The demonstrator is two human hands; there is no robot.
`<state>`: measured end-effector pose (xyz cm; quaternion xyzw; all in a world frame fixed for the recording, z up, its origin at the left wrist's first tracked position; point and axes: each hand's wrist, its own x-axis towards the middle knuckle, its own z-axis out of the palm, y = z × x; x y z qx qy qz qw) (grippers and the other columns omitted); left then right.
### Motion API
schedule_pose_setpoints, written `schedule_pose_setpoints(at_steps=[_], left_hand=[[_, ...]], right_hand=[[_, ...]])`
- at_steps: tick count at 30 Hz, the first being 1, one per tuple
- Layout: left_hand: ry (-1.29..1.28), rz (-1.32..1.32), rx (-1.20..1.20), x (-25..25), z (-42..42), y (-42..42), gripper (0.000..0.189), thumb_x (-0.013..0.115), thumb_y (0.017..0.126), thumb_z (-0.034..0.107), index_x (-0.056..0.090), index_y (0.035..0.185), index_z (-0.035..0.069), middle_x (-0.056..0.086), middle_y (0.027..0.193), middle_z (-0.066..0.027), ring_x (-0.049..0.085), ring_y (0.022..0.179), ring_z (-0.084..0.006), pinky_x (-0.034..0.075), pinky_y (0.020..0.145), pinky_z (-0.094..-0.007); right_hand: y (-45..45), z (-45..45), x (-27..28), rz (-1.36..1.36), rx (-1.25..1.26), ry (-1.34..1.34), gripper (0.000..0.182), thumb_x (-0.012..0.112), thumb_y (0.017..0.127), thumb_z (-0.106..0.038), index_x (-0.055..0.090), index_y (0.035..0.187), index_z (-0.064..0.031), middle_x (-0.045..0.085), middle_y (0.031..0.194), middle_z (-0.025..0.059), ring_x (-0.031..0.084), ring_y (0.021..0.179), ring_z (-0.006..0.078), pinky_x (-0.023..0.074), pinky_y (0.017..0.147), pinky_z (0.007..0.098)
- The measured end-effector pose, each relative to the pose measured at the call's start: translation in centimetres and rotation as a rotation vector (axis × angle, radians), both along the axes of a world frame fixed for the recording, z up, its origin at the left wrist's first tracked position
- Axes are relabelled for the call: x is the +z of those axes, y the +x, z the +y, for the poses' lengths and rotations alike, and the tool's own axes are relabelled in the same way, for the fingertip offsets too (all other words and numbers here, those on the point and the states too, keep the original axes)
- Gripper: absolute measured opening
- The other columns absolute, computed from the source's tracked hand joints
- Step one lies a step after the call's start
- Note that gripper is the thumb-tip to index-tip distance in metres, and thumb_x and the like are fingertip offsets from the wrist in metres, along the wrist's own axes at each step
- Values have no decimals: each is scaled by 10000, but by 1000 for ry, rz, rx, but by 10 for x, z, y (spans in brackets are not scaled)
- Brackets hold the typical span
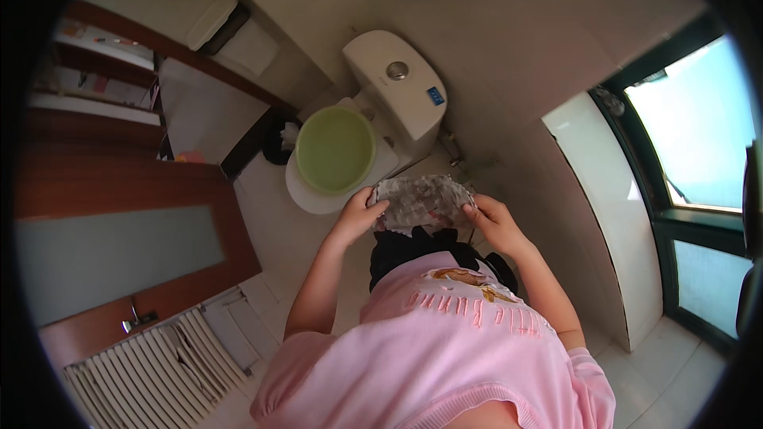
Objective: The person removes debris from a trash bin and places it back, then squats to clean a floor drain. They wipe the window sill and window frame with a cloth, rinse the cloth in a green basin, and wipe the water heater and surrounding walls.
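A greyish, worn cloth [424, 201] is stretched flat between my two hands in front of my waist. My left hand [360, 214] pinches its left edge, thumb on top. The right edge is gripped by my right hand [493, 220], also with the thumb above. Just beyond the cloth, a round green plastic basin [335, 150] rests on the white toilet [310, 199]. Whether the basin holds water I cannot tell. Behind it stands the toilet tank [393, 80] with a round flush button.
A black waste bin [275, 146] stands left of the toilet. Further left are a wooden door [241, 238] with a frosted pane and a white slatted radiator [149, 369]. A toilet paper holder [219, 24] is on the wall. A green-framed window [694, 220] is at the right.
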<state>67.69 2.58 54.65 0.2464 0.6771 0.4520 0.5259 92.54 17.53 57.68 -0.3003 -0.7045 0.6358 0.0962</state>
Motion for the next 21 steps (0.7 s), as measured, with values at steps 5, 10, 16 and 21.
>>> schedule_pose_setpoints(at_steps=[5,10,16,21], left_hand=[[-11,177,235,-39,-54,-74,116,582,852,104,547,883,-2,503,705,11,480,582,-71,452,490,-266],[-53,24,294,-82,-62,-184,225,579,884,164,547,1002,-24,528,750,-7,533,629,-95,448,564,-267],[-372,567,24,-242,-28,-273,670,655,821,262,330,1354,17,496,1189,-161,529,1017,-266,443,823,-381],[-557,1066,-513,-305,-12,-296,832,679,768,388,221,1440,213,174,1491,-129,168,1356,-345,262,1015,-495]], right_hand=[[-94,-30,-56,8,6,-185,290,483,959,-252,576,1074,-3,573,845,28,482,829,89,405,773,242],[-218,-46,-120,-46,-94,-320,316,467,965,-291,575,1092,-23,567,883,5,477,852,89,400,792,243],[-354,-46,-277,-523,-254,-153,329,500,913,-283,535,1139,-46,592,994,121,548,938,252,422,844,327],[-398,-66,-355,-583,-126,302,611,546,835,-128,316,1397,-192,319,1424,129,321,1296,339,321,1027,428]])
